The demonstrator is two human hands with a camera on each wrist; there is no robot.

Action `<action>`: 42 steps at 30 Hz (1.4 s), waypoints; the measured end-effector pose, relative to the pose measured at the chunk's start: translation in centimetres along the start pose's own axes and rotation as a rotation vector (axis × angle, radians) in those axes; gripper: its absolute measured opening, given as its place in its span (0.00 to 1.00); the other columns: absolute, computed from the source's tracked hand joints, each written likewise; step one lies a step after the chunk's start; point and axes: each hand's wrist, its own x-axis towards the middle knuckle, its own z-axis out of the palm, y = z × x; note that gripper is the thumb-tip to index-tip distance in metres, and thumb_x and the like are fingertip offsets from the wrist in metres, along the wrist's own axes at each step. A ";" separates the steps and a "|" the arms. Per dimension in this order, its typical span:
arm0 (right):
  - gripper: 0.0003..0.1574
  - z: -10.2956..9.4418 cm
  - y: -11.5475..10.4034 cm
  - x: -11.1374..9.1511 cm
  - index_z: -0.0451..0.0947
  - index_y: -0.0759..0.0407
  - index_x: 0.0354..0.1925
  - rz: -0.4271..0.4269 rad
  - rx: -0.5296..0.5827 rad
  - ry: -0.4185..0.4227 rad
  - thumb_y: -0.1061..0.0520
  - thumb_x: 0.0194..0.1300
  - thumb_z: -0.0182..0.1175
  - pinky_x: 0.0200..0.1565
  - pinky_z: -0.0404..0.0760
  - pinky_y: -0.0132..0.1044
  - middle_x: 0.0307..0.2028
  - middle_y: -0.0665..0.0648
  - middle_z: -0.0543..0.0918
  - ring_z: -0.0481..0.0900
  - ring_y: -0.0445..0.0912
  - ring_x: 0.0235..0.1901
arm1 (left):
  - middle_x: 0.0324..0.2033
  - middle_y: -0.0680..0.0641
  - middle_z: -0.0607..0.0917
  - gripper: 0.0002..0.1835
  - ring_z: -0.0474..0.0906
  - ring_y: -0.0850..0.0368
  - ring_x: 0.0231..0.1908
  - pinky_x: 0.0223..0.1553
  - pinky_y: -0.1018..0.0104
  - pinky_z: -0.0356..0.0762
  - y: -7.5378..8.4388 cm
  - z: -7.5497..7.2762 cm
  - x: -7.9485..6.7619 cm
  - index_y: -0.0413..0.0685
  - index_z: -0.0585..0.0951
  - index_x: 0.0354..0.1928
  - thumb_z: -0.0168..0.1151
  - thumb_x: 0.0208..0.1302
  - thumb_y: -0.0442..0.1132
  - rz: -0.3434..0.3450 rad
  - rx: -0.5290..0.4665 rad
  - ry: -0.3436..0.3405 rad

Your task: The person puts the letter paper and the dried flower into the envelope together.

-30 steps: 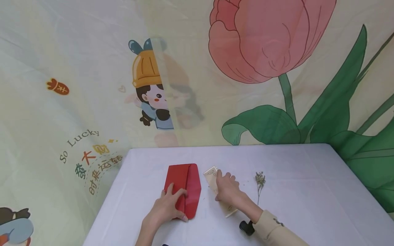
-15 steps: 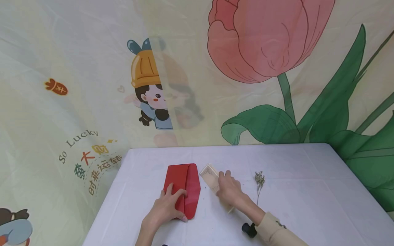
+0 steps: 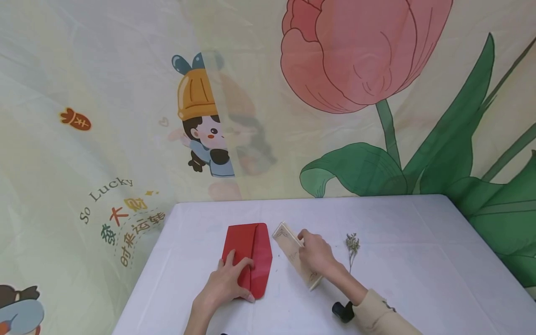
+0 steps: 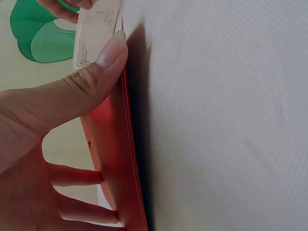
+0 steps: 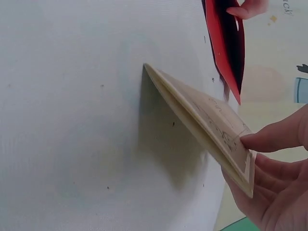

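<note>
A red envelope [image 3: 240, 236] lies on the white-covered table with its flap unfolded to the right. My left hand [image 3: 225, 281] holds it, thumb at the near end and fingers spread over the front; the index finger is bent at the envelope's mouth. In the right wrist view the envelope [image 5: 225, 53] gapes, dark inside. My right hand [image 3: 317, 255] pinches a folded cream card [image 3: 289, 243] with printed scrollwork, just right of the envelope. The right wrist view has the thumb on one face of the card [image 5: 211, 115] and the other fingers behind it; the card stands tilted.
To the right of my right hand lies a small dried flower sprig [image 3: 352, 243]. A black object [image 3: 342, 311], partly under the right sleeve, sits near the front. Small dark specks dot the cloth. A printed curtain [image 3: 259, 116] hangs behind the table [image 3: 197, 232].
My right hand has shifted its grip on the card toward the card's right edge, uncovering more of its face. The card has moved slightly left and away. The left hand and envelope stay put.
</note>
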 end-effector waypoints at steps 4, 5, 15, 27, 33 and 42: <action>0.18 -0.3 0.2 0.0 0.77 0.69 0.55 0.023 0.054 -0.014 0.67 0.67 0.58 0.25 0.80 0.35 0.32 0.58 0.83 0.80 0.44 0.25 | 0.71 0.32 0.64 0.42 0.61 0.18 0.66 0.48 0.31 0.80 0.0 0.0 0.0 0.64 0.78 0.58 0.88 0.36 0.51 0.000 0.001 0.000; 0.18 -0.3 0.3 0.0 0.77 0.69 0.54 0.030 0.066 -0.019 0.67 0.67 0.59 0.26 0.80 0.35 0.31 0.57 0.82 0.80 0.44 0.25 | 0.71 0.32 0.64 0.42 0.61 0.18 0.66 0.48 0.31 0.79 -0.1 0.0 0.0 0.64 0.78 0.58 0.88 0.36 0.51 0.000 0.002 -0.001; 0.14 -0.7 0.7 0.2 0.78 0.66 0.50 0.075 0.203 -0.053 0.66 0.66 0.63 0.29 0.83 0.36 0.35 0.57 0.83 0.81 0.44 0.30 | 0.72 0.32 0.64 0.42 0.60 0.17 0.66 0.49 0.29 0.78 -0.2 0.0 0.0 0.64 0.78 0.58 0.88 0.36 0.52 -0.001 0.010 0.001; 0.15 -0.1 0.5 -0.1 0.75 0.65 0.50 0.155 0.504 -0.171 0.63 0.68 0.65 0.32 0.83 0.40 0.36 0.59 0.83 0.83 0.46 0.29 | 0.72 0.32 0.64 0.42 0.60 0.18 0.67 0.49 0.30 0.79 -0.3 0.2 0.1 0.65 0.78 0.58 0.88 0.36 0.52 -0.018 0.020 0.001; 0.17 0.4 0.7 0.2 0.73 0.68 0.52 0.171 0.647 -0.248 0.63 0.69 0.63 0.35 0.87 0.42 0.37 0.62 0.86 0.86 0.47 0.32 | 0.71 0.33 0.65 0.42 0.61 0.19 0.67 0.51 0.28 0.77 -0.3 0.0 0.1 0.65 0.78 0.58 0.88 0.36 0.53 -0.014 0.024 0.002; 0.17 1.8 0.6 1.0 0.72 0.69 0.53 0.152 0.706 -0.298 0.62 0.70 0.62 0.36 0.88 0.42 0.38 0.61 0.88 0.88 0.47 0.33 | 0.71 0.33 0.66 0.42 0.61 0.18 0.67 0.51 0.26 0.77 -0.3 0.0 0.2 0.65 0.77 0.58 0.88 0.36 0.52 -0.011 0.011 -0.003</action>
